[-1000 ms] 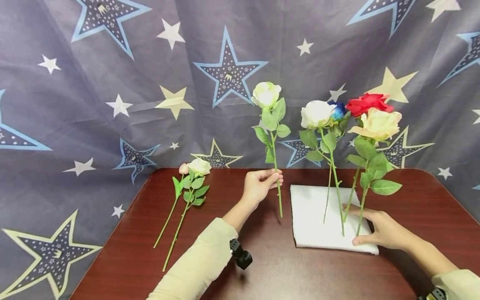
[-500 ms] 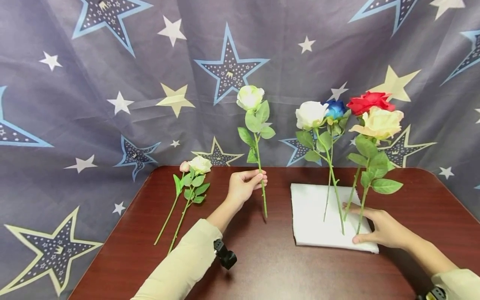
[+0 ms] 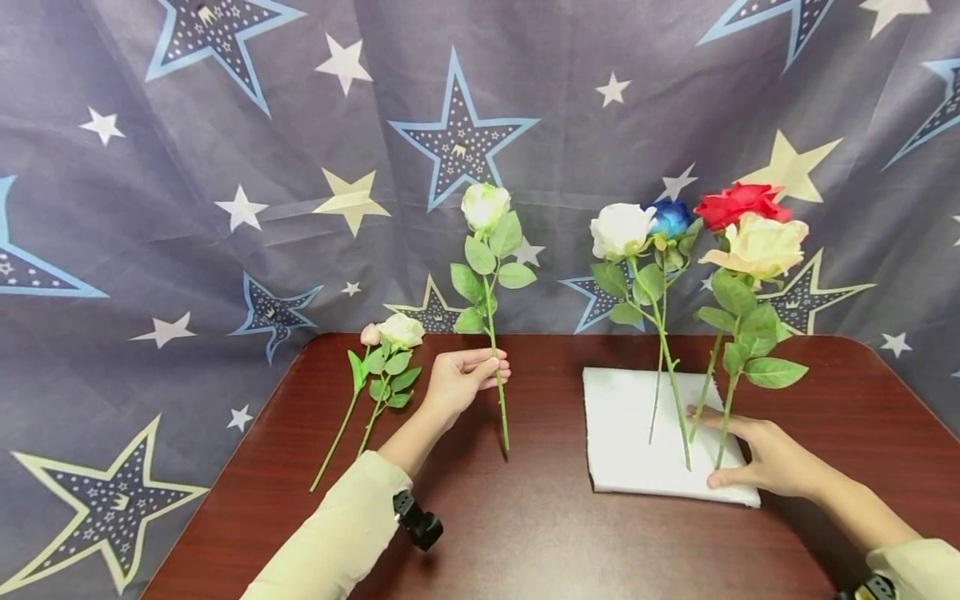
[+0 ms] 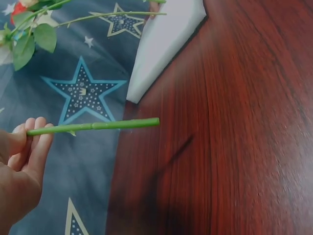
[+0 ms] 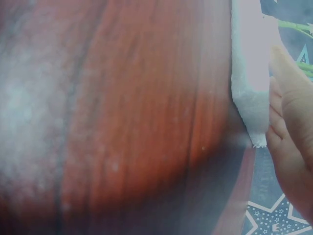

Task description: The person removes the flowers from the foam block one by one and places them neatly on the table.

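My left hand (image 3: 462, 385) pinches the green stem of a pale green-white rose (image 3: 485, 207) between thumb and fingers. Bloom up, the rose stands nearly upright; in the left wrist view its bare stem end (image 4: 122, 123) hangs above the tabletop. Over at the right, my right hand (image 3: 772, 457) rests on the right edge of a white foam board (image 3: 622, 467), thumb and fingers spread apart. Stuck in that board are a white rose (image 3: 621, 231), a blue rose (image 3: 670, 218), a red rose (image 3: 738, 206) and a cream rose (image 3: 763, 247).
On the left of the dark red wooden table (image 3: 555, 542) lie a pink tulip (image 3: 370, 335) and another white rose (image 3: 402, 331), the latter's lower stem hidden behind my left sleeve. A grey star-patterned cloth (image 3: 300, 150) hangs behind the table.
My left hand has moved left with the pale green-white rose, away from the foam board, and the bloom has come down slightly. The right hand has stayed on the board.
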`<control>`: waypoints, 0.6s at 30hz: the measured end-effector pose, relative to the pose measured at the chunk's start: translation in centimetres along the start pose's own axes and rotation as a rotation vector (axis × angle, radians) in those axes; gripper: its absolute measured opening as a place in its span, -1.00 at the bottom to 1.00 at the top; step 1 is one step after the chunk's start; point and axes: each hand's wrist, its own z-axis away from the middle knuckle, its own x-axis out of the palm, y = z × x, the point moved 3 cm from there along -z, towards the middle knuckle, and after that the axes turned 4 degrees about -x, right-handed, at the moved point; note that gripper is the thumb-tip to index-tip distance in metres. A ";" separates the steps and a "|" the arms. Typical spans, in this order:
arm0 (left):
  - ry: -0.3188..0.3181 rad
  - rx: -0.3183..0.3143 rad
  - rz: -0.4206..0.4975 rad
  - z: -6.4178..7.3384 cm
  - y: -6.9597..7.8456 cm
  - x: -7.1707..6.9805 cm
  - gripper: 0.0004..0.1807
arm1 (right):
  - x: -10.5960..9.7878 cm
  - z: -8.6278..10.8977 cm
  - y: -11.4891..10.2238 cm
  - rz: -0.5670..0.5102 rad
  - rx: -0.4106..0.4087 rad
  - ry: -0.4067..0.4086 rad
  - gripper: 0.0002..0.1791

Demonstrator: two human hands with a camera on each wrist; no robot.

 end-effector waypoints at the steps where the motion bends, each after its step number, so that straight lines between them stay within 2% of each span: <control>1: -0.001 -0.005 -0.001 0.1 0.0 -0.2 -0.73 | 0.0 0.0 0.0 -0.002 0.001 -0.001 -0.18; 11: -0.018 -0.056 0.015 1.1 0.2 -2.2 -0.69 | 0.1 0.1 0.1 0.017 0.002 0.002 -0.17; 18: -0.033 -0.070 0.033 1.7 0.3 -3.3 -0.66 | 0.0 0.1 0.2 -0.016 -0.015 -0.001 -0.15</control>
